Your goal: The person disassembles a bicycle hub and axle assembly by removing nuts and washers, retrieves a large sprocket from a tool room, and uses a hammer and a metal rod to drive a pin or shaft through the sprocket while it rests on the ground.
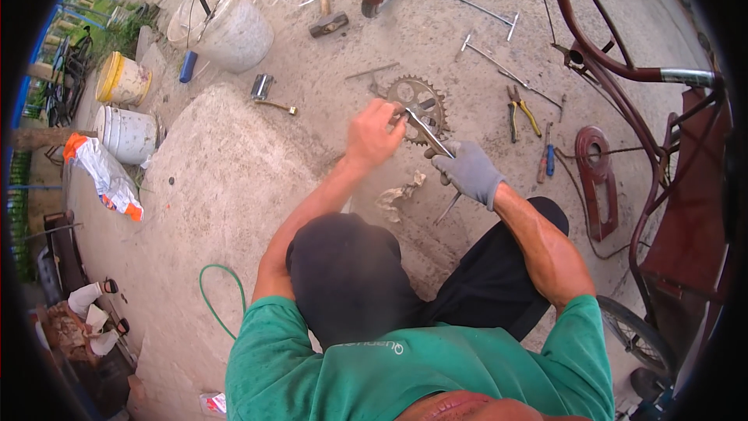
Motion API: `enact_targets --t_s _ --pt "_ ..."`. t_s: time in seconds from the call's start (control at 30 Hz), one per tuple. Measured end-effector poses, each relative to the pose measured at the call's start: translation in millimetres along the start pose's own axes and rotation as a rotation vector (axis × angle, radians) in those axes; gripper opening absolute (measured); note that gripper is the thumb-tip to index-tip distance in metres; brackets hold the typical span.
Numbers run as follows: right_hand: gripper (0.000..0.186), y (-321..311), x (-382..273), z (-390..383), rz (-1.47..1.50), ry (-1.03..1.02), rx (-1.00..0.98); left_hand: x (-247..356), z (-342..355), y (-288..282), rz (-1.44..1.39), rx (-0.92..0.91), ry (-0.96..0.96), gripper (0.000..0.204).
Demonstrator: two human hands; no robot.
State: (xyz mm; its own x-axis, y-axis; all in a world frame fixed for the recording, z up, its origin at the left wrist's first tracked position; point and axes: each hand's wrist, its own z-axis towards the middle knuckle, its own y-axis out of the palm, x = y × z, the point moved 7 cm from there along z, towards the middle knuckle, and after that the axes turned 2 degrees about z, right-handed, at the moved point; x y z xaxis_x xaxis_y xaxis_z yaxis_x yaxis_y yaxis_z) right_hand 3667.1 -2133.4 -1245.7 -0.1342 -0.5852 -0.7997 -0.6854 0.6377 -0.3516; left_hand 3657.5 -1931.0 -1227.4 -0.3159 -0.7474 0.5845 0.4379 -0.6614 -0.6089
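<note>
My right hand (pixel 471 171), in a grey glove, is closed around a long shiny metal tool (pixel 428 132); its exact kind is unclear. The tool slants up and left, and its far end meets the fingertips of my left hand (pixel 376 131). That bare hand is closed on a small dark part that I cannot make out. Just beyond both hands, a toothed bicycle chainring (pixel 431 93) lies on the ground, partly covered by the left fingers and the tool. A crumpled pale rag (pixel 400 196) lies below the hands.
To the right lie pliers (pixel 522 113), screwdrivers (pixel 548 160), T-handle wrenches (pixel 491 12) and a red chain guard (pixel 596 179) beside a bicycle frame (pixel 615 70). A hammer (pixel 328 24) and a white bucket (pixel 226 27) stand farther off. A green cord (pixel 226 269) lies left.
</note>
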Motion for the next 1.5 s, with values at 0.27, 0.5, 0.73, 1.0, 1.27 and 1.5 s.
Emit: enact_targets --t_s 0.27,0.5,0.73,1.0,1.27,1.5 --pt "0.030 5 -7 -1 0.012 -0.041 0.003 -7 -4 0 -0.029 -0.081 -0.058 0.021" --pt "0.031 -3 -9 -5 -0.017 -0.037 -0.046 -17 6 4 -0.070 -0.257 0.005 0.021" --pt "0.033 -4 -12 -9 0.021 -0.024 -0.201 -18 1 4 -0.108 -0.524 0.022 0.024" --pt "0.033 -10 -17 -25 -0.021 0.081 -0.244 -8 3 1 -0.179 -0.414 0.015 0.020" --pt "0.032 -10 -20 -29 0.091 0.064 -0.257 -65 -27 1 -0.484 -0.474 -0.448 0.019" --pt "0.033 -83 -6 -33 -0.023 -0.065 -0.026 -139 -102 62 -0.093 -0.650 -0.627 0.045"
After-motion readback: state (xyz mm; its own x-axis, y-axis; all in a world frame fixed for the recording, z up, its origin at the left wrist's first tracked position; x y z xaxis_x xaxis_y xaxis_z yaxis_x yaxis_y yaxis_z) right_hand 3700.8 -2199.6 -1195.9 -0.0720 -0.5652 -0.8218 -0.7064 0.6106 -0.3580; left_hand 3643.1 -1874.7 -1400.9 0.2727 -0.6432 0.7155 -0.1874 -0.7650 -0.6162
